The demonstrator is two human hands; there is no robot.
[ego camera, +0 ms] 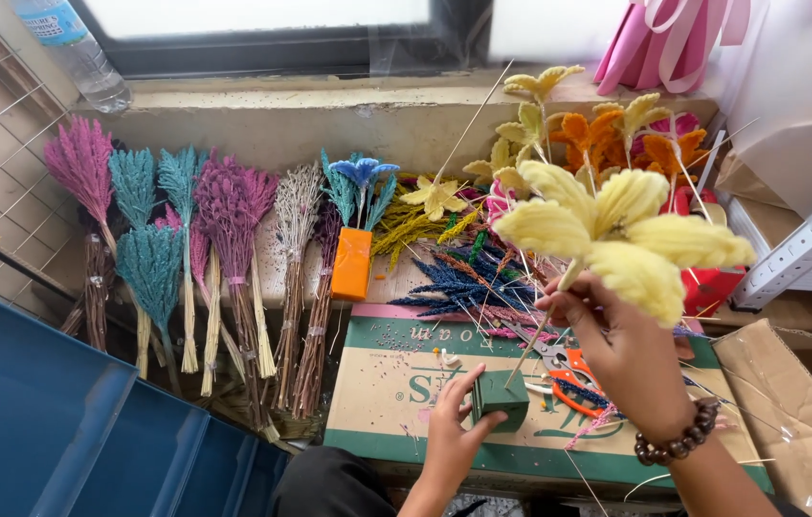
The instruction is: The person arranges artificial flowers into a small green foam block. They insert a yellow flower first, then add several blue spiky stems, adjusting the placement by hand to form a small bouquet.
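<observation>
Left hand clamped round green foam block on cardboard box; right hand pinching yellow feathery flower, stick slanting down-left into block, bloom up-right.

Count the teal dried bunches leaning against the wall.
3. One tall teal bunch beside the pink one, a second to its right, a third lower, in front between them. More may hide behind the purple bunches.

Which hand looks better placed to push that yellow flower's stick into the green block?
The right hand, probably: it already grips the yellow flower by its stem, its stick angled toward the green foam block, which the left hand steadies.
</observation>
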